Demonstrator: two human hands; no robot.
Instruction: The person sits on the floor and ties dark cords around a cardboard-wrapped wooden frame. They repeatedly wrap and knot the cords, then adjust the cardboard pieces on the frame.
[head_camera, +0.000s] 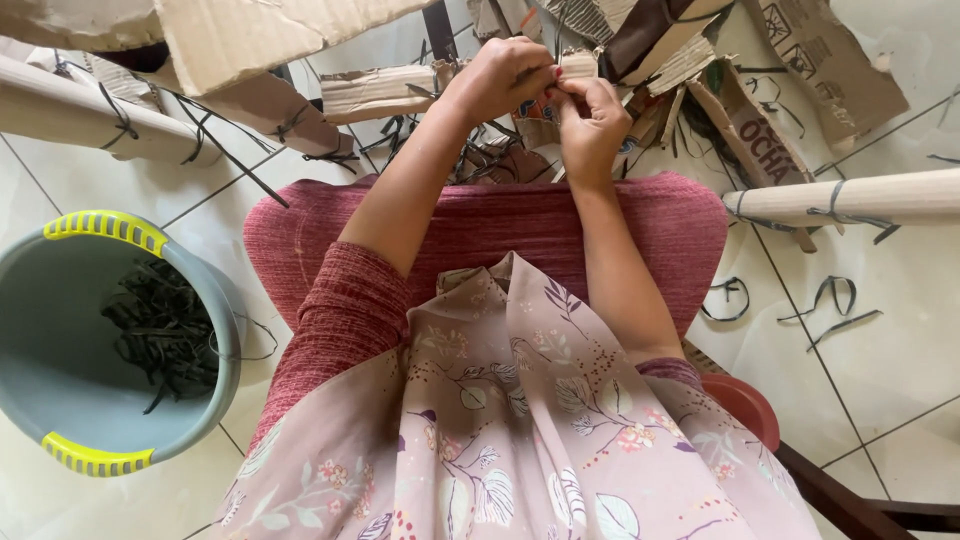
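My left hand (503, 78) and my right hand (590, 120) meet in front of me above my lap, fingers pinched together on a small piece of cardboard (575, 66) held between them. Both hands grip it; the fingers hide most of the piece. Torn cardboard scraps (385, 90) lie on the floor just beyond the hands. My lap is covered by a dark red skirt (480, 225) and a pink flowered cloth (510, 420).
A grey bucket (205, 290) with yellow grips, holding dark strips, stands at my left. Rolled cardboard tubes tied with dark bands lie at the left (90, 115) and right (850, 197). Dark strips (835, 305) litter the white tiled floor. A wooden chair leg (830, 495) shows bottom right.
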